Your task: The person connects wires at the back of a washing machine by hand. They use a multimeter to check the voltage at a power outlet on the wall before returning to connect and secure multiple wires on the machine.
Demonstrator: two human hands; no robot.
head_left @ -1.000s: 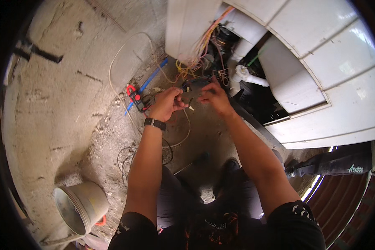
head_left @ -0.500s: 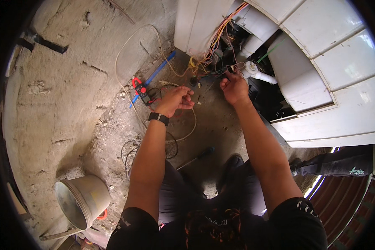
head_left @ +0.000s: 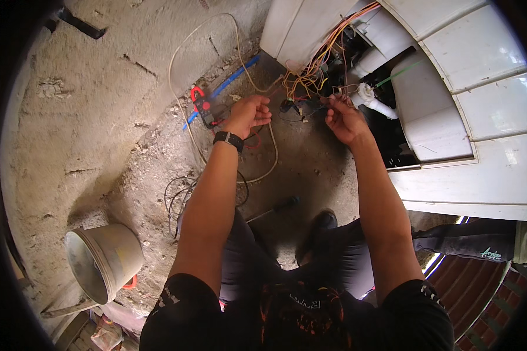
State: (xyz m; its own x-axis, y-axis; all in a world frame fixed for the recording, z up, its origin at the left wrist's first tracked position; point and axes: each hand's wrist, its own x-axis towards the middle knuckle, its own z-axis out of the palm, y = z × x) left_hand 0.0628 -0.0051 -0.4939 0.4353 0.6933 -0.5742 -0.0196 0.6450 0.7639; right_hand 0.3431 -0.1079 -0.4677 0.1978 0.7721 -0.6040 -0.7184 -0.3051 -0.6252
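My right hand (head_left: 346, 123) is at the edge of an opening in a white panelled housing, its thumb and fingertips pinched on a thin wire of the loose wiring (head_left: 310, 79). To the left, over the floor, my left hand (head_left: 247, 116) has its fingers bent and drawn together; what they hold, if anything, is too small to make out. Beside that hand a red and black clamp meter (head_left: 202, 109) lies on the ground, with a red lead (head_left: 256, 139) below the wrist. A white plastic pipe fitting (head_left: 367, 95) sits just right of my right hand.
White panels (head_left: 492, 111) surround the opening on the right. A blue strip (head_left: 234, 76) and a looping pale cable (head_left: 173, 64) lie by the rough wall. Black cable coils (head_left: 178, 199) and a screwdriver (head_left: 284, 205) lie near my legs. A bucket (head_left: 114, 257) lies tipped at lower left.
The view has shifted, so the housing and wiring appear further right and slightly lower. My left hand has moved up a little and away from my right hand, which stays at the wires.
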